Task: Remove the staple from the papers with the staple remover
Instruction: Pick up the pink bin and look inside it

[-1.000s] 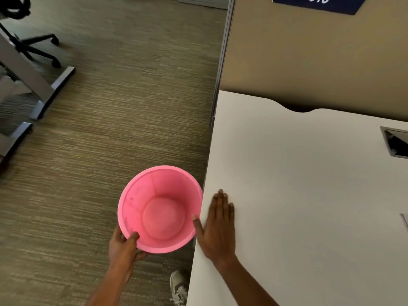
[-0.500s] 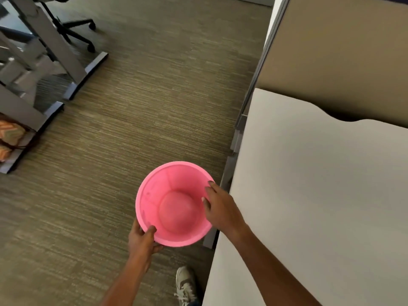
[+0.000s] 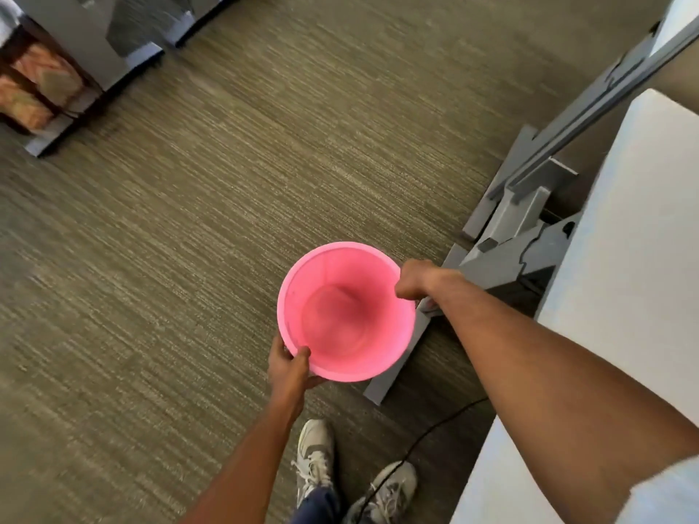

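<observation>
Papers, staple and staple remover lie nowhere in this view; what the hands have hold of is a pink bucket [image 3: 346,312]. The left hand [image 3: 289,368] clamps the rim at about 7 o'clock, thumb hooked over the lip inside, fingers curled under the outer wall. The right hand [image 3: 416,279] closes on the rim at about 2 o'clock, knuckles up, fingers wrapped over the edge; how far they reach down the wall cannot be told. The bucket's mouth faces up toward the camera, its round bottom showing bare inside. Whether it stands on the floor or hangs just above cannot be told.

Below it spreads brown striped carpet [image 3: 170,240]. At 3 o'clock from the bucket, just beside it, stands a grey metal desk foot [image 3: 518,236], and past that the white desk top [image 3: 635,228] runs along the right edge. At 6 o'clock are two grey-white sneakers [image 3: 314,455], with a thin black cable [image 3: 427,429] crossing the carpet beside them. At 10 o'clock, well apart, are more grey furniture legs [image 3: 113,43] and a patterned orange bag [image 3: 38,85].
</observation>
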{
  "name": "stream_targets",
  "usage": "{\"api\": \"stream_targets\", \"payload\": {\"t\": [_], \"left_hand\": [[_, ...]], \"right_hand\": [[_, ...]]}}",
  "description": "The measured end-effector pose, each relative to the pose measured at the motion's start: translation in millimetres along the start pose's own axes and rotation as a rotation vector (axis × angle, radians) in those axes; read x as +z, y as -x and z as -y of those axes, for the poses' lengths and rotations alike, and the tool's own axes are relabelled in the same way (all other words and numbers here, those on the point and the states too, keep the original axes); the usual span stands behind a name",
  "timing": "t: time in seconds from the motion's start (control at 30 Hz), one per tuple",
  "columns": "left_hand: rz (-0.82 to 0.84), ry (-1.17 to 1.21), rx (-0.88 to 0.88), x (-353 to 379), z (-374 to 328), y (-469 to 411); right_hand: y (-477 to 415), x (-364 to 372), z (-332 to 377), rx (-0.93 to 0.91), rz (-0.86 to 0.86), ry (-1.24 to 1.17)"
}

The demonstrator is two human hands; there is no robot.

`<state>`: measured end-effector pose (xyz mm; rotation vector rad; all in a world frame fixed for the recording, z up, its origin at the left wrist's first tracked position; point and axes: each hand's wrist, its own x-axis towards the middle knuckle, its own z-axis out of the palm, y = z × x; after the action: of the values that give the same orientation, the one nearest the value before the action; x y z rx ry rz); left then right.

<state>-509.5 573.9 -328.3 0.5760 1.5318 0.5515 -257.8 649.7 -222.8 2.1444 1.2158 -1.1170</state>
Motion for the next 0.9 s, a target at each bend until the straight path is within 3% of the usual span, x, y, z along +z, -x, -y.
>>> {"api": "stream_targets", "payload": {"t": [0.27,0.5,0.73,0.9], "left_hand": [[0.015,-0.017,-0.042,1.7,72.6,-101.8],[0.039,-0.073,-0.067,11.0,110.6,-166.4],[0.093,-0.135,-0.047,15.9,112.1,-200.8],[0.142,-0.148,-0.032,10.9,113.9,-201.3]], "right_hand": [[-99.7,38.5,21.9,0.006,0.031,0.114],[-159.8,96.4,0.6,0.011,0.040,0.094],[-176.7,152.8,-27.2,0.100,0.058,-0.292],[-236.4,209.6,-60.1,0.241,0.040,-0.541]]}}
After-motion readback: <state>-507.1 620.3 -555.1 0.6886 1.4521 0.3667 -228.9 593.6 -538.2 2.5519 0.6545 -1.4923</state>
